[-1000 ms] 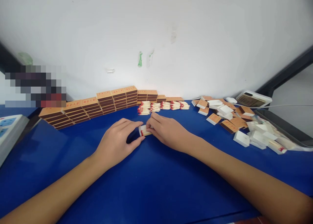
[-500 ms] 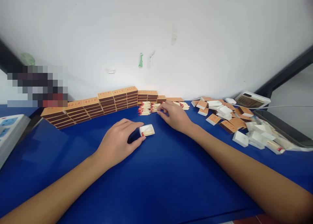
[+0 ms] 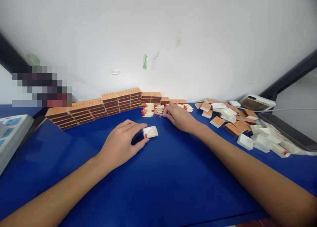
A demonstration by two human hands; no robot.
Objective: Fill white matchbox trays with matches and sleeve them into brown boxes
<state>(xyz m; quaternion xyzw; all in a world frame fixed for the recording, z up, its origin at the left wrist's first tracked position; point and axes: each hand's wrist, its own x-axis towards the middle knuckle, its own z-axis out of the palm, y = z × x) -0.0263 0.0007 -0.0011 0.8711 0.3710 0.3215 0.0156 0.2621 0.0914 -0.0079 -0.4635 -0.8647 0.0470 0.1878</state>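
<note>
A small white matchbox tray (image 3: 150,132) with a few red-tipped matches in it lies on the blue table (image 3: 158,180). My left hand (image 3: 121,141) rests beside it, thumb and forefinger closed on the tray's left end. My right hand (image 3: 178,116) reaches to the row of loose red-tipped match bundles (image 3: 155,109) near the wall, fingers pinched on what looks like a match or two at the pile's edge.
Stacked orange-brown matchboxes (image 3: 99,107) line the wall from left to centre. A heap of empty white trays and orange sleeves (image 3: 237,123) lies at the right, with a phone (image 3: 257,102) and cable behind. A white power strip (image 3: 10,134) sits at the left edge.
My right hand left the tray and reached back to the match bundles, where it now pinches at the pile. My left hand stayed on the tray.
</note>
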